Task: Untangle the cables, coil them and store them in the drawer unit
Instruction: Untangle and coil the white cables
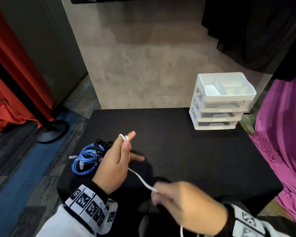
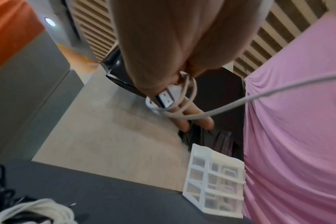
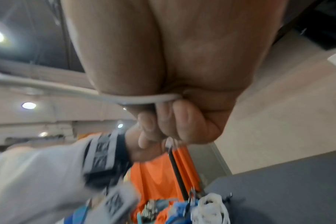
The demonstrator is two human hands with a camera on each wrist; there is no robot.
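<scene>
A white cable stretches between my two hands above the black table. My left hand pinches its USB plug, and the white cable loops around two straight fingers. Nearer to me, my blurred right hand holds the other stretch, fingers curled round the white cable. A tangle of blue cable and black cable lies on the table left of my left hand. The white drawer unit stands at the far right corner, its drawers pushed in.
A white cable bundle lies beside the blue one. Purple cloth hangs along the table's right side. Red cloth and a black stand base are on the floor to the left. A grey wall rises behind the table.
</scene>
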